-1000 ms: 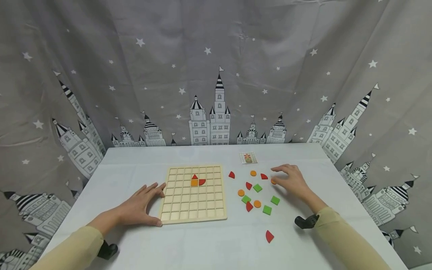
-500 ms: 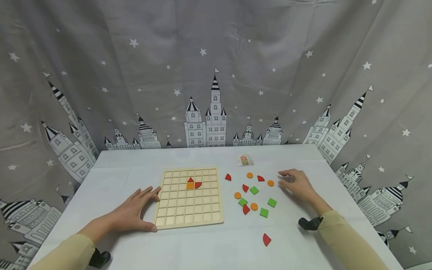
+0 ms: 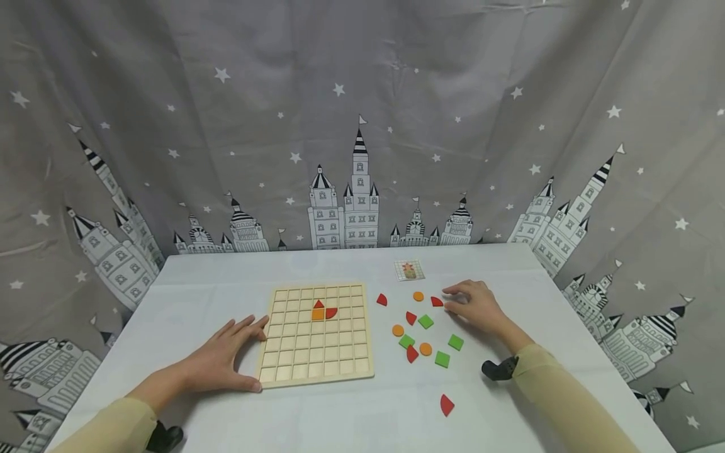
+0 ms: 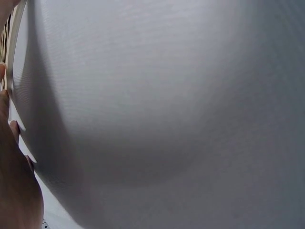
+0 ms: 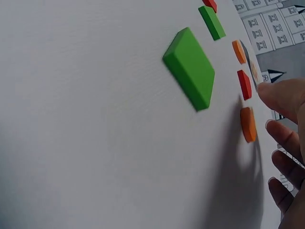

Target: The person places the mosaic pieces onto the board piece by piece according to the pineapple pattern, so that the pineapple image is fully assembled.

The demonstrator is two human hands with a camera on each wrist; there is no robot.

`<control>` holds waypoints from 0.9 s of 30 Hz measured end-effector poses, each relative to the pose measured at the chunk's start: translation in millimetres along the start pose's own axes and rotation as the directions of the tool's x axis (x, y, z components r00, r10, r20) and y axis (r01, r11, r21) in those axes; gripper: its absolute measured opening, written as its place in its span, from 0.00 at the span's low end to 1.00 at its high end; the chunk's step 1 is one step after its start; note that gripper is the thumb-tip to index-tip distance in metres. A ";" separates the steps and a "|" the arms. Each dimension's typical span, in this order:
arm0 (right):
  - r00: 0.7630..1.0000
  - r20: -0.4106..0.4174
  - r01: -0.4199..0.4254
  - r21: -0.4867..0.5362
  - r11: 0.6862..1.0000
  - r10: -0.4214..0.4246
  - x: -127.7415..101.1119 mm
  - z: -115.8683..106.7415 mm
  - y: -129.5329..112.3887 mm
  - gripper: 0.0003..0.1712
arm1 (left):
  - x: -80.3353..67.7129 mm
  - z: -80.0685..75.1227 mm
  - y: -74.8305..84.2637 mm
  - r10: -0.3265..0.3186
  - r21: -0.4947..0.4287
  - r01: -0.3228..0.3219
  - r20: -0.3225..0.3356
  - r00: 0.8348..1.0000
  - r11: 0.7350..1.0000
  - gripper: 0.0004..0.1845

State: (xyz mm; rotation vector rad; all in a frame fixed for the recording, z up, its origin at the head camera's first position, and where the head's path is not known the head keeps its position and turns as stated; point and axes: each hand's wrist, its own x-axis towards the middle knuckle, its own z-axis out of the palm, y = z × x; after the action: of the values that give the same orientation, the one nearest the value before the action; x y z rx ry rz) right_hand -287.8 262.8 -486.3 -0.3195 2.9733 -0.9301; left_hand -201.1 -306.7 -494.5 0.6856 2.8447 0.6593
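Observation:
My left hand [image 3: 218,360] rests at the left edge of a wooden grid board [image 3: 314,362], fingers spread, with the index fingertip and thumb tip at that edge. On the board lie an orange square [image 3: 318,314], a red triangle [image 3: 320,304] and a red quarter-circle piece [image 3: 331,313]. My right hand [image 3: 478,308] hovers over the loose pieces, thumb and fingers apart and nothing between them. Just beside its fingertips is another red quarter-circle [image 3: 437,302]. An orange disc [image 5: 248,125] lies on the table under this hand; in the head view the hand hides it.
Several loose pieces are scattered right of the board, among them green squares [image 3: 455,342], orange discs [image 3: 425,349] and red quarter-circles [image 3: 411,353]. One red quarter-circle [image 3: 447,405] lies nearer the front. A small picture card [image 3: 409,270] lies behind them. A grey curtain [image 3: 272,126] hangs behind the table.
My right hand draws back rightward from the orange disc, then returns left over it, hiding it in the head view. The left hand stays at the board. The head view shifts slightly.

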 end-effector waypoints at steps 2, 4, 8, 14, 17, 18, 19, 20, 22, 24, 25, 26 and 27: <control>1.000 0.023 0.010 -0.001 1.000 -0.010 3.7 1.9 -4.3 0.20 | -1.1 0.8 -0.8 0.002 0.003 -0.002 -0.002 1.000 1.000 0.48; 0.999 0.049 0.018 -0.007 1.000 -0.017 7.5 4.5 -6.8 0.20 | -1.9 1.9 -1.4 -0.002 0.008 0.002 0.001 1.000 1.000 0.48; 0.995 0.081 0.060 -0.039 0.997 -0.057 13.7 7.9 -9.7 0.19 | -1.5 2.4 -1.5 -0.003 0.009 0.003 0.008 1.000 1.000 0.49; 0.993 0.097 0.080 -0.063 0.995 -0.074 17.3 6.9 -11.8 0.18 | 1.2 0.7 0.4 0.004 0.015 -0.004 0.011 1.000 1.000 0.48; 0.992 0.112 0.068 -0.067 0.995 -0.060 18.1 6.7 -12.1 0.17 | 1.7 -1.0 1.8 0.002 0.019 -0.003 0.018 1.000 1.000 0.48; 0.992 0.114 0.067 -0.068 0.995 -0.059 18.3 7.0 -11.8 0.17 | 1.6 -1.4 2.3 0.001 0.018 -0.001 0.019 1.000 1.000 0.48; 0.992 0.114 0.066 -0.068 0.995 -0.058 18.7 7.4 -11.6 0.16 | 1.3 -1.8 2.6 0.003 0.019 -0.004 0.018 1.000 1.000 0.48; 0.992 0.111 0.066 -0.069 0.995 -0.058 19.0 7.9 -11.6 0.16 | 1.3 -2.0 2.8 0.001 0.020 -0.002 0.017 1.000 1.000 0.49; 0.993 0.104 0.065 -0.070 0.995 -0.057 20.0 8.7 -11.3 0.15 | 1.2 -1.8 2.5 0.001 0.022 -0.001 0.016 1.000 1.000 0.49; 0.994 0.096 0.061 -0.069 0.996 -0.054 20.4 9.3 -10.7 0.15 | 0.9 -1.4 1.8 0.005 0.025 -0.005 0.011 1.000 1.000 0.49; 0.994 0.094 0.056 -0.068 0.996 -0.050 20.7 9.5 -10.5 0.15 | 0.9 -1.1 1.4 0.008 0.024 -0.008 0.009 1.000 1.000 0.49; 0.994 0.093 0.055 -0.070 0.996 -0.049 20.7 9.6 -10.2 0.15 | 0.8 -0.9 1.1 0.007 0.026 -0.008 0.008 1.000 1.000 0.49; 0.995 0.094 0.050 -0.066 0.997 -0.043 20.8 9.7 -9.7 0.15 | 0.6 -0.8 0.9 0.007 0.027 -0.008 0.008 1.000 1.000 0.49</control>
State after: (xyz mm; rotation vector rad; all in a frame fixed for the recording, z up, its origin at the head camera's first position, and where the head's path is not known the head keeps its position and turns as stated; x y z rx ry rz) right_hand -305.6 245.5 -487.8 -0.4227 2.9291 -0.7958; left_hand -201.5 -306.0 -493.4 0.7019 2.8507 0.6187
